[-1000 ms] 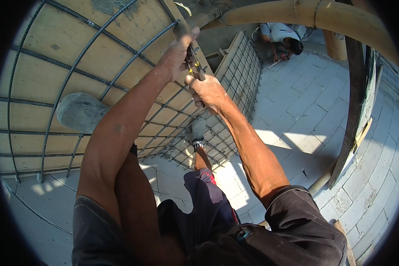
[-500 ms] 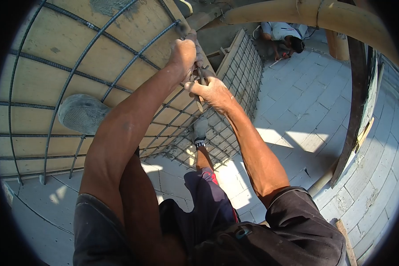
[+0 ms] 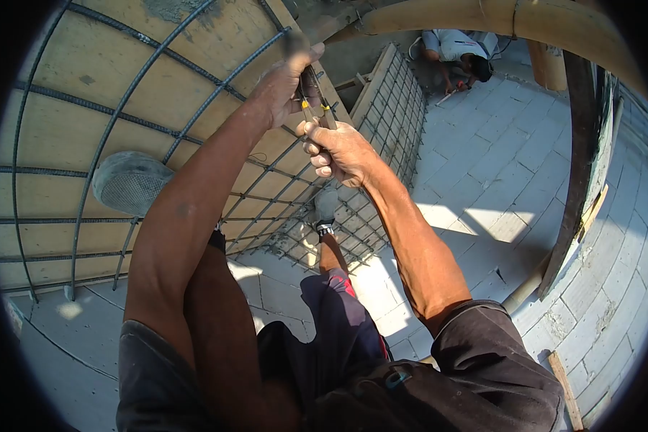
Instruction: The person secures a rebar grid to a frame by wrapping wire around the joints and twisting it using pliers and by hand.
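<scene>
My right hand [image 3: 342,153] is closed around a pair of pliers [image 3: 308,112], whose two spread arms, with yellow marks, point up toward my left hand. My left hand [image 3: 279,88] is at the bar crossing near the panel edge, thumb up and fingers curled. Whatever lies in its fingers is hidden, though thin dark strands show beside them. Both hands are in front of a grid of steel rebar [image 3: 227,85] standing before a plywood panel [image 3: 65,137]. One shoe [image 3: 131,183] rests among the bars; the other [image 3: 327,204] is lower, at the mesh.
A second rebar mesh [image 3: 392,115] lines the panel to the right. Another person [image 3: 462,57] crouches at the back on the pale block floor [image 3: 482,144]. A thick bamboo pole [image 3: 446,21] crosses overhead, and a dark upright board [image 3: 579,158] stands on the right.
My left hand has shifted left and loosened from a fist, its thumb now raised. The right hand has turned, bringing the spread yellow-marked arms of the pliers into view.
</scene>
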{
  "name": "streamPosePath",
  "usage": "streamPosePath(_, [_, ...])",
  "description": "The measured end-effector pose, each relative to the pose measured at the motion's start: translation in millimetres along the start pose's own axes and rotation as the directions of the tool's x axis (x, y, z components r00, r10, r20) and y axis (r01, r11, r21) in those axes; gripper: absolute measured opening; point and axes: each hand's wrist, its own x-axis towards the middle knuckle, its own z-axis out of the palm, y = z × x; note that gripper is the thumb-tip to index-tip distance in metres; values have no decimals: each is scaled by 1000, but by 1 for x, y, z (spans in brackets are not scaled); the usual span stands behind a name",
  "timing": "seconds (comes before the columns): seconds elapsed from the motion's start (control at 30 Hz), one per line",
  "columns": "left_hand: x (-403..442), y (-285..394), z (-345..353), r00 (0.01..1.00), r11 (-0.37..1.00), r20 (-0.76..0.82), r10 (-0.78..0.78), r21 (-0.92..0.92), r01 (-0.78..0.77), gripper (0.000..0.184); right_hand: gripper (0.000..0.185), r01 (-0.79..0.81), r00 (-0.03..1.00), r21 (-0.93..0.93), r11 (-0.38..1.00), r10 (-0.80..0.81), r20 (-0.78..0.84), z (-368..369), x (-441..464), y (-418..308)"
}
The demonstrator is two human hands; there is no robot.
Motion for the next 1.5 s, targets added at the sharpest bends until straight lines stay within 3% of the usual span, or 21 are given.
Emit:
streamPosePath(0.03, [-4, 4, 1, 999, 1000, 44, -6, -28, 7, 44, 22, -59, 986, 179, 982, 30, 163, -5, 6, 7])
streamPosePath(0.1, [-7, 5, 6, 992, 980, 110, -60, -180, 79, 31, 24, -249, 882, 469, 847, -1, 471, -12, 16, 18])
streamPosePath(0.13, [-7, 4, 8, 985, 958, 164, -60, -267, 103, 30, 27, -308, 843, 552, 775, -47, 536, -11, 19, 25])
streamPosePath(0.17, [-8, 3, 8, 975, 927, 216, -55, -352, 131, 29, 28, -290, 840, 536, 793, -57, 539, -12, 22, 29])
streamPosePath(0.23, [0, -1, 1, 968, 936, 241, -66, -322, 144, 29, 31, -249, 833, 498, 830, -79, 548, -7, 24, 25])
streamPosePath(0.33, [-1, 0, 8, 986, 943, 148, -75, -311, 118, 32, 43, -67, 934, 249, 966, -27, 357, -7, 11, 7])
streamPosePath(0.43, [-3, -2, 16, 995, 946, 86, -40, -317, 65, 32, 53, -19, 975, 248, 969, -37, 220, -10, 10, 6])
streamPosePath(0.47, [-3, -3, 16, 996, 947, 81, -23, -317, 48, 32, 55, 40, 994, 165, 986, -55, 93, -8, 11, 7])
streamPosePath(0.57, [-1, -4, 7, 998, 961, 56, -27, -272, 41, 34, 51, 34, 999, -285, 958, -44, -28, -10, 2, -12])
streamPosePath(0.67, [4, -6, -5, 987, 964, 159, 7, -263, 36, 44, 52, 31, 985, -478, 878, -107, -133, -6, -9, -21])
streamPosePath(0.77, [8, -6, -9, 979, 974, 203, 18, -223, 29, 46, 44, 98, 970, -487, 868, -192, -147, 3, -20, -30])
streamPosePath(0.9, [10, -9, -13, 968, 970, 247, 39, -241, 22, 48, 40, 47, 985, -517, 855, -126, -119, -3, -19, -35])
streamPosePath(1.0, [14, -10, -13, 969, 963, 239, 66, -269, 1, 46, 42, 82, 993, -430, 899, -111, -43, -1, -19, -34])
streamPosePath(1.1, [8, -12, -3, 984, 962, 149, 97, -267, -54, 44, 61, 144, 988, -121, 982, -136, 74, 2, -11, -23])
streamPosePath(1.2, [6, -11, -4, 986, 979, 134, 102, -191, -75, 43, 54, 39, 995, 61, 997, -44, 84, 14, -18, -25])
streamPosePath(1.27, [7, -11, -7, 984, 987, 148, 98, -143, -76, 43, 49, 60, 995, 43, 997, -63, 79, 15, -4, -11])
streamPosePath(1.33, [9, -9, -11, 974, 978, 212, 77, -205, -33, 43, 43, 17, 999, 40, 999, -19, 46, 28, -2, -13])
streamPosePath(1.5, [-17, 6, 17, 977, 890, 213, -22, -441, 116, 32, 34, -62, 960, 244, 968, -9, 281, 12, 5, -6])
